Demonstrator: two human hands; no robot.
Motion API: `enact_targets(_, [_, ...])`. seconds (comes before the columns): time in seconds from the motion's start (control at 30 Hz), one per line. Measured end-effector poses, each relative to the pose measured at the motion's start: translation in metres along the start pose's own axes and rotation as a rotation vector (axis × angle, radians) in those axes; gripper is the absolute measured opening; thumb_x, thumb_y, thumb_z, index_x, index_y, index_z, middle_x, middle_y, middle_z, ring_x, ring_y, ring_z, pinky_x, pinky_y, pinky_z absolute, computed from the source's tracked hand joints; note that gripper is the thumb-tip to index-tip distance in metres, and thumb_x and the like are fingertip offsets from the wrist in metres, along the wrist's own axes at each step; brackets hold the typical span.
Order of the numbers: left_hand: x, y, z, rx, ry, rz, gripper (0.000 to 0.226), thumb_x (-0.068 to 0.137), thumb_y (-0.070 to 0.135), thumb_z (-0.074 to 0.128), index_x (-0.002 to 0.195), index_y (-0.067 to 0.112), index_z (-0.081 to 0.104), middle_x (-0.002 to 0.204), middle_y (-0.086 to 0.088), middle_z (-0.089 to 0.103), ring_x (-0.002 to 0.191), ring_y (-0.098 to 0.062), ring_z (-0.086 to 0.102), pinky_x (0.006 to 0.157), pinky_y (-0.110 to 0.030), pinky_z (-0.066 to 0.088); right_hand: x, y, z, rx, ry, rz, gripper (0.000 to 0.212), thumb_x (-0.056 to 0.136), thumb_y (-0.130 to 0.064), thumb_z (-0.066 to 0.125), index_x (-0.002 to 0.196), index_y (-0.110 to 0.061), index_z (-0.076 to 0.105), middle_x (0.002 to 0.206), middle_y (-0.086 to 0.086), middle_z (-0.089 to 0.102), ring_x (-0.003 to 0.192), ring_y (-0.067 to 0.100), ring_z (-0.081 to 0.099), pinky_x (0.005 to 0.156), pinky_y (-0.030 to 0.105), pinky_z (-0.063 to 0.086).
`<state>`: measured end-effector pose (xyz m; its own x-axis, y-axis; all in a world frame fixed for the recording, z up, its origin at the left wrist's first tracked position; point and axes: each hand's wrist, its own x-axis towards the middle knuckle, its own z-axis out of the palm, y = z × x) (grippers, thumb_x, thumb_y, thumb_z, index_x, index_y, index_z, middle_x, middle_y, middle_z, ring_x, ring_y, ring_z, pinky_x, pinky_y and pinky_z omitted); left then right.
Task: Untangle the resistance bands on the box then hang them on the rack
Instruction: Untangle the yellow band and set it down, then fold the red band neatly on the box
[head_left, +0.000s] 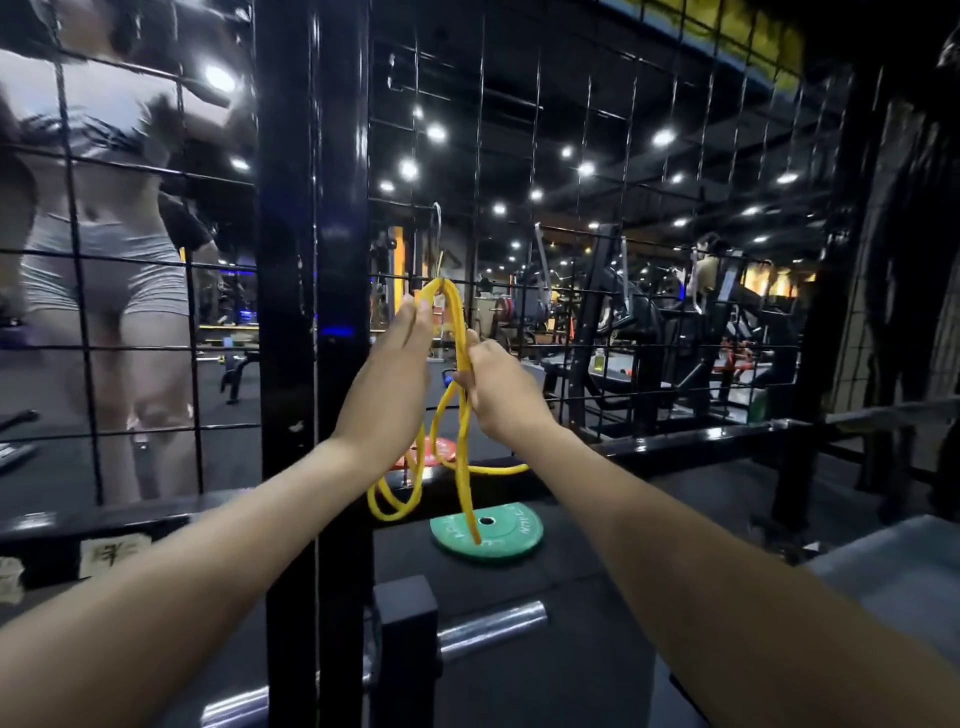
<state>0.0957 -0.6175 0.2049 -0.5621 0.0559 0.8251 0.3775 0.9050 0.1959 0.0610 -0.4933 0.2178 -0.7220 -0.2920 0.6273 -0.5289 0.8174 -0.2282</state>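
Head view: the yellow band (457, 332) is draped by its top bend at a metal hook (437, 234) on the wire grid rack (519, 156), and whether the bend already sits on the hook or is only held up to it cannot be told. The left hand (395, 364) is just left of the bend, fingers (418, 312) nearly straight and together, pinching the band's left strand at the top. The right hand (498, 384) is just right and lower, fingers curled round the strands. From there the band's long axis runs almost straight down, its lower loops hanging above a green plate (488, 530) and a red plate (436, 452). The left hand is nearer the hook, so seating the bend looks like its job, the right steadying the hanging strands.
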Motion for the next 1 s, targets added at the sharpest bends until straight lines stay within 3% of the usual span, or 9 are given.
enact_targets(0.13, [-0.008,-0.002,-0.003,0.059,0.025,0.056,0.071,0.091,0.0,0.052,0.149,0.013,0.013,0.158,-0.002,0.004,0.146,-0.017,0.002,0.118,-0.031,0.008,-0.008,0.005,0.002,-0.004,-0.053,0.009,0.029,0.1,-0.025,0.037,0.125,-0.012,0.045,0.116,-0.001,0.054,0.115,0.026,0.05,0.079,0.034,0.047])
enact_targets(0.17, [-0.009,-0.003,-0.005,0.092,0.037,0.076,0.068,0.091,0.003,0.053,0.148,0.012,0.017,0.158,-0.002,0.008,0.146,-0.018,0.004,0.117,-0.029,0.007,-0.01,0.003,0.001,-0.017,-0.058,-0.018,0.035,0.1,-0.028,0.037,0.13,-0.012,0.042,0.123,-0.001,0.052,0.119,0.025,0.047,0.086,0.036,0.046])
enact_targets(0.27, [-0.012,0.002,-0.01,0.171,0.062,0.161,0.06,0.086,0.004,0.06,0.141,0.012,0.037,0.15,-0.006,0.032,0.141,-0.023,0.025,0.115,-0.033,0.019,-0.021,0.006,-0.007,-0.028,-0.002,-0.04,0.049,0.099,-0.029,0.037,0.146,-0.014,0.028,0.148,0.002,0.035,0.134,0.023,0.032,0.11,0.041,0.03])
enact_targets(0.4, [-0.017,0.019,-0.008,0.182,0.047,0.245,0.042,0.082,0.007,0.064,0.124,0.013,0.058,0.131,-0.006,0.054,0.124,-0.027,0.047,0.105,-0.039,0.036,-0.037,0.025,-0.01,-0.029,0.061,-0.049,0.047,0.099,-0.023,0.04,0.145,-0.015,0.032,0.15,0.003,0.032,0.137,0.022,0.029,0.111,0.039,0.029])
enact_targets(0.6, [-0.019,0.056,0.01,0.104,-0.066,0.271,0.032,0.087,0.016,0.057,0.119,0.016,0.058,0.124,-0.002,0.054,0.114,-0.026,0.05,0.092,-0.039,0.041,-0.072,0.065,-0.027,-0.139,0.078,0.078,0.046,0.095,-0.02,0.049,0.14,-0.014,0.04,0.139,0.006,0.044,0.126,0.027,0.04,0.105,0.038,0.035])
enact_targets(1.0, [-0.072,0.212,0.153,-0.283,-0.462,0.394,0.033,0.092,0.025,0.052,0.124,0.019,0.053,0.125,-0.001,0.049,0.113,-0.023,0.05,0.089,-0.038,0.043,-0.222,0.207,-0.086,-0.309,-0.005,0.544,0.031,0.091,-0.018,0.053,0.121,-0.011,0.057,0.122,0.012,0.053,0.117,0.032,0.048,0.092,0.041,0.044])
